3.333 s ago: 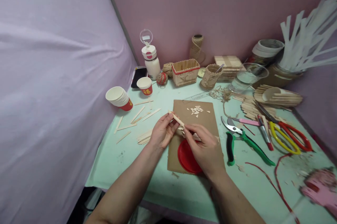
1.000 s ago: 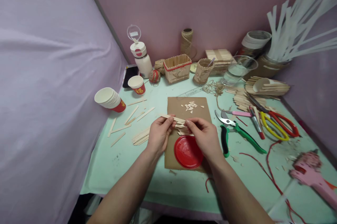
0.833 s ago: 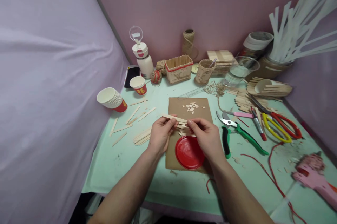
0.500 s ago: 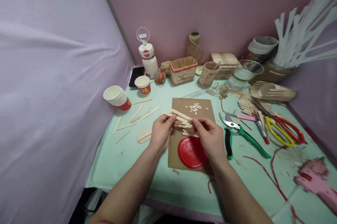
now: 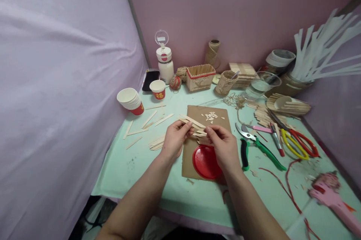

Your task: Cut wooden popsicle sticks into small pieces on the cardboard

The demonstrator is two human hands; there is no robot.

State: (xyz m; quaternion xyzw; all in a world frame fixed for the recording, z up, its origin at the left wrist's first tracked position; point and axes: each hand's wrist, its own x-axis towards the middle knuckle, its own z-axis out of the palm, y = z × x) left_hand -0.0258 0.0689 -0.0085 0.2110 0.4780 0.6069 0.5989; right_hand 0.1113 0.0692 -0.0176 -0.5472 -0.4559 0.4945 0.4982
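My left hand (image 5: 175,138) is closed in a pinch on thin wooden craft sticks (image 5: 195,121), which reach across toward the other hand. Thumb and fingertips of my right hand (image 5: 225,144) close on the right ends of the sticks; how many each hand holds I cannot tell. Both hands are above a brown cardboard sheet (image 5: 187,164). On it, a round red lid (image 5: 205,161) sits partly behind my right hand. Small wood chips (image 5: 211,116) are heaped near its far end. More sticks (image 5: 156,143) lie left of my left hand.
Green-handled pruning shears (image 5: 261,146), yellow-and-red scissors (image 5: 299,142) and a pink glue gun (image 5: 329,196) lie at right. Paper cups (image 5: 129,99) are at left. A white bottle (image 5: 166,67), a stick basket (image 5: 200,80) and a clear plastic cup (image 5: 259,85) stand behind.
The head view has shifted slightly. My hands stay pinched on the sticks over the cardboard, with the left fingers turned a little. The other things on the table have kept their places.
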